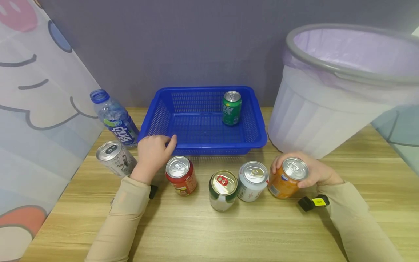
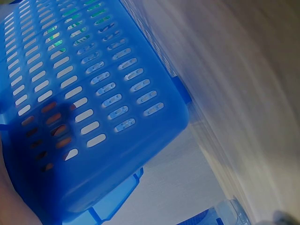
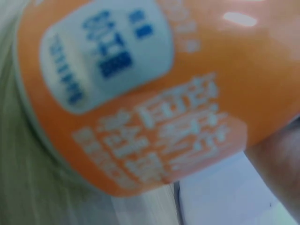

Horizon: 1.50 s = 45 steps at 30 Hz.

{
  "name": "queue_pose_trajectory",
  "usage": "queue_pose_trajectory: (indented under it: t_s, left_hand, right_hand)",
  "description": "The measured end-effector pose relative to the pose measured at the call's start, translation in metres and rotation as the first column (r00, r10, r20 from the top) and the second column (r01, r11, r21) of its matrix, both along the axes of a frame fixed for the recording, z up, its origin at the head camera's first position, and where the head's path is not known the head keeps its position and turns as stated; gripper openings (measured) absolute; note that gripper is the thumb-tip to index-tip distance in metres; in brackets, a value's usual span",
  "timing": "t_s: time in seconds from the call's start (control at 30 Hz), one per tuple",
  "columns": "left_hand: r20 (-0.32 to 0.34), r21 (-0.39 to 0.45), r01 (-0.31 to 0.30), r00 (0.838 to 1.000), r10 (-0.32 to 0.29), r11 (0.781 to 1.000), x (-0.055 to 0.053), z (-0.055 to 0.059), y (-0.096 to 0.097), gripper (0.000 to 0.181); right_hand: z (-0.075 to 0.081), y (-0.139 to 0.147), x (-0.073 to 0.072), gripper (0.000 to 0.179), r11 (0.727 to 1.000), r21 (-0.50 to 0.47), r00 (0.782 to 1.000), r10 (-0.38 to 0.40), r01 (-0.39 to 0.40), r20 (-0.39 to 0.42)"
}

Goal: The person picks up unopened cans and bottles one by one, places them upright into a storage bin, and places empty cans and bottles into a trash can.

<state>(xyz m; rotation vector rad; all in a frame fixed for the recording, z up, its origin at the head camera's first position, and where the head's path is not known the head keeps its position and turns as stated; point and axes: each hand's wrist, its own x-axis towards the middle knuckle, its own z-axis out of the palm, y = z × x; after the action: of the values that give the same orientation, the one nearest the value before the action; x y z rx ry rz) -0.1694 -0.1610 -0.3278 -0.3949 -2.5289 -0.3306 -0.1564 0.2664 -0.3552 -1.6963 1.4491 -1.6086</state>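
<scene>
My left hand (image 1: 154,153) grips the front left corner of a blue plastic basket (image 1: 209,146). In the left wrist view, its fingers (image 2: 56,126) show through the slots of the basket wall. A green can (image 1: 231,109) stands inside, toward the back right. My right hand (image 1: 309,169) holds an orange Fanta can (image 1: 283,183) around its upper part. That can fills most of the right wrist view, its lower rim close to the table. Left of it stand a white can (image 1: 250,191), a green and pale can with a gold top (image 1: 222,200) and a red Coke can (image 1: 183,182).
A white bin (image 1: 314,105) with a purple liner rises behind my right hand. Left of the basket, a clear plastic bottle (image 1: 119,125) leans beside a tilted grey-white can (image 1: 119,162). The wooden table (image 1: 196,236) meets a grey wall (image 1: 170,43) at the back.
</scene>
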Motion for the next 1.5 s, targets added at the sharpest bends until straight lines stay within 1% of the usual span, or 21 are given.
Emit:
queue_pose_trajectory:
  t_s: [0.17,0.33,0.4,0.57,0.8,0.9,1.07,1.13,1.4,1.5]
  left_hand:
    - [0.002,-0.001,0.001,1.000,-0.001,1.000,0.000,0.000,0.000,0.050]
    - [-0.003,0.000,0.002,1.000,-0.002,1.000,0.000,0.000,0.000,0.049]
    - [-0.005,0.000,0.002,1.000,-0.002,1.000,0.000,-0.001,0.000,0.049]
    - [-0.008,0.000,0.002,1.000,-0.002,1.000,0.000,-0.002,-0.001,0.049]
    - [-0.004,-0.001,0.000,1.000,0.000,1.000,0.000,-0.002,0.000,0.050]
    - [-0.004,0.000,0.001,1.000,-0.001,1.000,0.000,-0.002,0.000,0.050]
    - [-0.009,0.001,0.004,1.000,-0.004,1.000,0.001,-0.001,0.000,0.049]
    - [-0.010,0.002,0.004,1.000,-0.004,1.000,0.001,0.000,0.000,0.049]
    - [0.001,0.001,0.005,1.000,-0.005,1.000,0.001,0.002,0.000,0.049]
    - [0.003,0.001,0.007,1.000,-0.007,1.000,0.001,0.001,0.000,0.049]
  right_hand:
    - [0.002,0.001,0.001,0.050,1.000,-0.005,1.000,0.004,-0.004,0.009]
    - [0.006,0.001,0.002,0.048,0.999,-0.016,0.999,-0.035,0.035,-0.019]
    - [0.007,0.001,0.002,0.047,0.999,-0.022,0.999,-0.047,0.047,-0.017]
    - [0.009,0.000,0.002,0.047,0.997,-0.056,0.998,-0.048,0.050,0.031]
    - [0.010,0.000,0.002,0.047,0.994,-0.071,0.996,-0.087,0.089,0.030]
    - [0.010,0.001,0.002,0.048,0.992,-0.071,0.993,-0.099,0.103,0.059]
    - [0.011,0.002,0.006,0.049,0.982,-0.068,0.980,-0.172,0.178,0.096]
    - [0.012,0.002,0.006,0.049,0.975,-0.063,0.974,-0.204,0.211,0.098]
    - [0.013,0.002,0.008,0.050,0.960,-0.059,0.957,-0.264,0.272,0.123]
    - [0.015,0.002,0.009,0.050,0.949,-0.047,0.944,-0.306,0.313,0.122]
